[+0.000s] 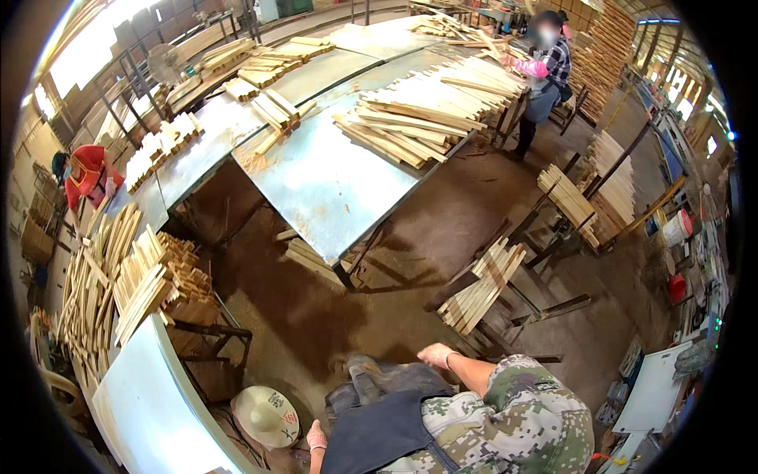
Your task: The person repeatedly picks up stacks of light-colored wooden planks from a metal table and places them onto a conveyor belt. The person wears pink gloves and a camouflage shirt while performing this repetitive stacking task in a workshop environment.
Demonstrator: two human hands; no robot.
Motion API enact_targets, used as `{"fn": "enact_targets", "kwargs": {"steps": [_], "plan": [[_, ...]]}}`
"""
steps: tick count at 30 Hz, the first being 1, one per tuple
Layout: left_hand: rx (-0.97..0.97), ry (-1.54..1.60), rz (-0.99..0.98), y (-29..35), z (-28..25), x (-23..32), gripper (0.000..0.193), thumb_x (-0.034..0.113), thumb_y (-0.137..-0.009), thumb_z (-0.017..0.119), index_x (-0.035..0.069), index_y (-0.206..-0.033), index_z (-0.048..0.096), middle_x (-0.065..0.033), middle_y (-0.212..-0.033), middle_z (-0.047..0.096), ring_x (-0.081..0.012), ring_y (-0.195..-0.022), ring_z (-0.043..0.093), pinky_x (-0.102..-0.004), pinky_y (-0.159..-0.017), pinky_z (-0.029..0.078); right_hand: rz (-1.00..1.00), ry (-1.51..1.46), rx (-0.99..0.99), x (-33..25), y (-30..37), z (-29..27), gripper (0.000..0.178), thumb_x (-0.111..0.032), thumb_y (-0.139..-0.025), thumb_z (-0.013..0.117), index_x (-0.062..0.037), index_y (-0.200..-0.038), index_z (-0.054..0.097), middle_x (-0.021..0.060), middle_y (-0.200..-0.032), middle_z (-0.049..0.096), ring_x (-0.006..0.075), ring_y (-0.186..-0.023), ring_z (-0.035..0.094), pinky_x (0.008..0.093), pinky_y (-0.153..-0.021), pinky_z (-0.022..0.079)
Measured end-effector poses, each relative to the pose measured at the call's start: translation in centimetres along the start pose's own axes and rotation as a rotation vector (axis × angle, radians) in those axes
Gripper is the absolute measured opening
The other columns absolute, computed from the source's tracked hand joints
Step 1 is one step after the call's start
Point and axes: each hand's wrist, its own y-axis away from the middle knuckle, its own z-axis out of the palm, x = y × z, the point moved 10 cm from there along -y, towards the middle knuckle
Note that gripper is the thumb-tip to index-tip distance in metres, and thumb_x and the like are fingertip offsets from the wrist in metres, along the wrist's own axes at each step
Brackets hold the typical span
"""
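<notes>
My right hand [436, 355], in a pale, pinkish glove, reaches out ahead of my body with its fingers loosely extended and nothing seen in it. Closest to it is a stack of light wooden strips [483, 286] on a low stand, apart from the hand. Low at my left side, my left hand [317, 436] wears a similar glove. Its fingers are too small and partly hidden to read, and no held thing shows. Beside that hand is a round, pale-green domed object [267, 416] with dark and red marks.
A metal-topped table [316, 182] bears many wooden strips [418, 118]. Strips pile up at left [154, 272], by a bluish panel [162, 403]. One person [545, 67] stands at the far right of the table; another in red [91, 175] bends at far left. Buckets [676, 227] stand right.
</notes>
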Motion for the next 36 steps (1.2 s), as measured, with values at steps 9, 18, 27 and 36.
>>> {"fn": "enact_targets", "kwargs": {"steps": [9,18,27,36], "plan": [[-0.367,0.629,-0.588,-6.2,2.6,3.8,0.03,0.039,-0.104,0.06,0.011,-0.109,0.07,-0.0107,-0.101,0.068,-0.0249,-0.092,0.065,-0.0382,-0.083,0.05,0.344,-0.387,0.008,0.5,-1.6,-1.7,0.044,-0.045,-0.091,0.079,-0.0016,-0.094,0.079,0.0099,-0.086,0.073,0.0262,-0.078,0.067,0.0478,-0.07,0.054],[-0.346,0.814,-0.619,-23.1,-5.2,15.6,0.029,0.036,-0.094,0.071,0.014,-0.075,0.065,-0.0025,-0.067,0.056,-0.0171,-0.059,0.054,-0.0361,-0.055,0.043,-0.418,0.333,0.235,-23.1,-10.5,-19.2,0.011,-0.018,-0.094,0.064,-0.0074,-0.096,0.066,0.0115,-0.091,0.066,0.032,-0.091,0.07,0.0441,-0.076,0.057],[-0.481,0.85,-0.168,-37.1,-12.2,46.1,0.021,0.028,-0.095,0.069,0.016,-0.079,0.064,0.0076,-0.068,0.051,-0.007,-0.057,0.042,-0.0269,-0.054,0.032,-0.047,-0.265,0.163,-21.2,-13.8,-26.6,0.017,-0.028,-0.103,0.066,-0.0111,-0.102,0.069,-0.004,-0.082,0.061,0.0118,-0.069,0.057,0.0315,-0.061,0.047],[-0.55,0.646,0.2,-43.1,-4.2,81.9,0.061,0.031,-0.097,0.072,-0.002,-0.146,0.058,-0.0078,-0.116,0.071,-0.0172,-0.101,0.066,-0.0329,-0.09,0.053,-0.038,-0.444,0.787,-11.0,-15.6,-54.6,0.03,-0.024,-0.098,0.075,-0.0015,-0.115,0.067,0.0047,-0.098,0.067,0.0189,-0.089,0.063,0.0361,-0.08,0.054]]}}
